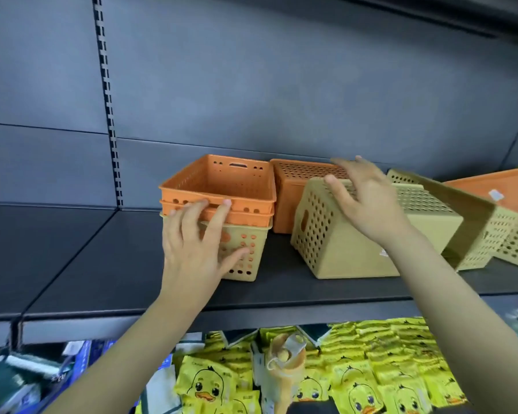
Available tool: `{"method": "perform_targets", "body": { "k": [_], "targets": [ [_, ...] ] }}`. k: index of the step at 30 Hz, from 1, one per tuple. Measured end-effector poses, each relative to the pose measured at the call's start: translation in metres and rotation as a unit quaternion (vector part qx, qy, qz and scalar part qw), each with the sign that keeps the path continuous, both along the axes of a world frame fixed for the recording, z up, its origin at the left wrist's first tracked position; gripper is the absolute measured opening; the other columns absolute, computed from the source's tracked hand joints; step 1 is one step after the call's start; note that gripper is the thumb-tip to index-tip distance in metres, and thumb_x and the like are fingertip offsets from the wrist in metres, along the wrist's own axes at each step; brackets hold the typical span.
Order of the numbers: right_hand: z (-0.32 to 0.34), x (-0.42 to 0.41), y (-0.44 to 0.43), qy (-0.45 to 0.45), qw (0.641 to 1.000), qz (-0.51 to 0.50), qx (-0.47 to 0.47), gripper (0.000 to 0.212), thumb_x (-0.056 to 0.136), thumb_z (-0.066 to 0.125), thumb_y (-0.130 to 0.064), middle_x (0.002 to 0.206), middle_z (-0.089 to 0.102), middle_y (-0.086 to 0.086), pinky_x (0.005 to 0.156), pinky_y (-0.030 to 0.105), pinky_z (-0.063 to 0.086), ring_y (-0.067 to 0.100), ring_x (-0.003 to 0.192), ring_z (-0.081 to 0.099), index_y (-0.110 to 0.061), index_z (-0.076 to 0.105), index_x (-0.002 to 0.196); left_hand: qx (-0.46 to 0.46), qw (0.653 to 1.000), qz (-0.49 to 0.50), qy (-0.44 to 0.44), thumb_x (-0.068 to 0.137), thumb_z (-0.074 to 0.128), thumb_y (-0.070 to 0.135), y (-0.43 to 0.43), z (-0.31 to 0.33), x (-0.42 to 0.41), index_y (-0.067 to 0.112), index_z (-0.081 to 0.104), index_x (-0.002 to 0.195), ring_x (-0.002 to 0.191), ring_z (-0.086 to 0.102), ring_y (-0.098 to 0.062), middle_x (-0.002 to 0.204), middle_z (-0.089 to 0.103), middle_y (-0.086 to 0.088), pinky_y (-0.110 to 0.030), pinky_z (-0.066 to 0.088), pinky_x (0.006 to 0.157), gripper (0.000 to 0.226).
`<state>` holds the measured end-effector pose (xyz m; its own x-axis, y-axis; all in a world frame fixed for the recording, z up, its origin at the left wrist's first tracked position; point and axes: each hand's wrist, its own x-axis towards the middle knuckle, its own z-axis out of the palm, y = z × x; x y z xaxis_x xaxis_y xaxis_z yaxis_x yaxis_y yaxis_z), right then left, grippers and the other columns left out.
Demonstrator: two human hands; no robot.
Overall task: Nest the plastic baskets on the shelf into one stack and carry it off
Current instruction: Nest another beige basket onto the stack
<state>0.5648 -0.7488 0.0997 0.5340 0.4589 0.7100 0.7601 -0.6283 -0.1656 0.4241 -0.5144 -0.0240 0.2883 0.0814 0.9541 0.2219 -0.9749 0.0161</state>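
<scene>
On shelf (281, 282), centre: stack (222, 210) of nested baskets, likely light, stiff, slick; best gripped by rims. Left hand (196, 243) spread on its near wall; right hand (368, 201) open on overturned beige basket (350, 249).

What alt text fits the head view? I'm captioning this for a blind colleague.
A person's left hand steadies a stack of two orange baskets nested in a tan one on a dark shelf, while the right hand rests on an overturned tan basket beside it.
</scene>
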Motion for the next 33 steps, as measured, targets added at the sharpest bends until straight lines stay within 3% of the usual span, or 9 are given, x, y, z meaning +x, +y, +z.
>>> {"method": "perform_targets", "body": {
  "k": [5, 8, 10, 14, 19, 23, 26, 30, 33],
  "targets": [
    [-0.004, 0.036, -0.019, 0.139, 0.973, -0.076, -0.165, 0.071, 0.093, 0.018, -0.072, 0.165, 0.021, -0.006, 0.12, 0.05, 0.014, 0.024, 0.152, 0.016, -0.039, 0.017, 0.156, 0.112, 0.993, 0.04, -0.025, 0.087, 0.063, 0.061, -0.008, 0.023, 0.009, 0.016, 0.047, 0.143, 0.124, 0.039, -0.039, 0.136, 0.038, -0.018, -0.05, 0.027, 0.114, 0.073],
    [-0.003, 0.032, -0.019, 0.145, 0.967, -0.09, -0.189, 0.069, 0.092, 0.014, -0.074, 0.165, 0.017, -0.011, 0.12, 0.047, 0.012, 0.021, 0.152, 0.017, -0.045, 0.016, 0.154, 0.14, 0.988, 0.053, 0.048, 0.086, 0.056, 0.069, -0.004, 0.042, 0.016, 0.014, 0.049, 0.146, 0.135, 0.04, -0.041, 0.144, 0.047, -0.022, -0.057, 0.02, 0.118, 0.082],
    [-0.001, 0.027, -0.021, 0.151, 0.966, -0.085, -0.192, 0.068, 0.091, 0.016, -0.074, 0.165, 0.014, -0.012, 0.119, 0.047, 0.01, 0.021, 0.152, 0.015, -0.047, 0.015, 0.153, 0.132, 0.986, 0.053, 0.088, 0.083, 0.057, 0.071, -0.001, 0.048, 0.019, 0.014, 0.057, 0.137, 0.12, 0.055, -0.039, 0.123, 0.062, -0.018, -0.057, 0.027, 0.116, 0.078],
    [0.003, 0.022, -0.028, 0.16, 0.964, -0.065, -0.2, 0.075, 0.084, 0.016, -0.081, 0.165, 0.012, -0.014, 0.119, 0.047, 0.01, 0.022, 0.152, 0.013, -0.05, 0.015, 0.152, 0.113, 0.989, 0.022, 0.091, 0.081, 0.06, 0.071, 0.007, 0.051, 0.016, 0.013, 0.066, 0.118, 0.096, 0.059, -0.033, 0.098, 0.062, -0.012, -0.052, 0.032, 0.113, 0.07],
    [0.014, 0.014, -0.027, 0.219, 0.954, -0.023, -0.205, 0.095, 0.071, 0.03, -0.09, 0.166, 0.01, -0.013, 0.12, 0.052, 0.009, 0.024, 0.153, 0.006, -0.049, 0.011, 0.154, 0.086, 0.991, 0.007, 0.107, 0.082, 0.046, 0.078, 0.037, 0.05, -0.002, 0.007, 0.064, 0.113, 0.117, 0.056, -0.041, 0.103, 0.061, -0.017, -0.055, 0.019, 0.119, 0.08],
    [0.027, -0.003, -0.009, 0.224, 0.946, -0.014, -0.236, 0.104, 0.064, 0.036, -0.09, 0.158, 0.019, -0.008, 0.116, 0.048, 0.017, 0.024, 0.146, 0.012, -0.041, 0.02, 0.155, 0.023, 0.995, 0.032, 0.095, 0.078, 0.042, 0.083, 0.057, 0.045, -0.026, 0.007, 0.055, 0.117, 0.139, 0.036, -0.045, 0.134, 0.054, -0.023, -0.058, 0.009, 0.12, 0.087],
    [0.026, -0.014, 0.011, 0.166, 0.957, -0.038, -0.234, 0.094, 0.072, 0.039, -0.089, 0.151, 0.027, -0.002, 0.114, 0.048, 0.016, 0.026, 0.142, 0.019, -0.036, 0.035, 0.149, 0.011, 0.995, 0.031, 0.095, 0.073, 0.046, 0.085, 0.045, 0.04, -0.036, 0.009, 0.049, 0.136, 0.142, 0.033, -0.042, 0.153, 0.04, -0.022, -0.06, 0.014, 0.117, 0.098],
    [0.028, -0.02, 0.021, 0.202, 0.957, -0.013, -0.206, 0.083, 0.067, 0.052, -0.087, 0.145, 0.043, 0.001, 0.112, 0.048, 0.018, 0.027, 0.139, 0.032, -0.034, 0.044, 0.132, 0.079, 0.988, 0.03, 0.126, 0.076, 0.051, 0.083, 0.038, 0.04, -0.036, 0.017, 0.049, 0.139, 0.134, 0.046, -0.041, 0.141, 0.056, -0.015, -0.066, 0.023, 0.112, 0.092],
    [0.031, -0.027, 0.019, 0.223, 0.966, -0.004, -0.128, 0.08, 0.055, 0.064, -0.086, 0.129, 0.047, 0.0, 0.097, 0.043, 0.029, 0.026, 0.125, 0.036, -0.037, 0.044, 0.115, 0.064, 0.988, 0.009, 0.142, 0.072, 0.056, 0.08, 0.049, 0.043, -0.04, 0.016, 0.055, 0.13, 0.132, 0.047, -0.041, 0.129, 0.059, -0.014, -0.065, 0.023, 0.113, 0.086]
  ]
}}
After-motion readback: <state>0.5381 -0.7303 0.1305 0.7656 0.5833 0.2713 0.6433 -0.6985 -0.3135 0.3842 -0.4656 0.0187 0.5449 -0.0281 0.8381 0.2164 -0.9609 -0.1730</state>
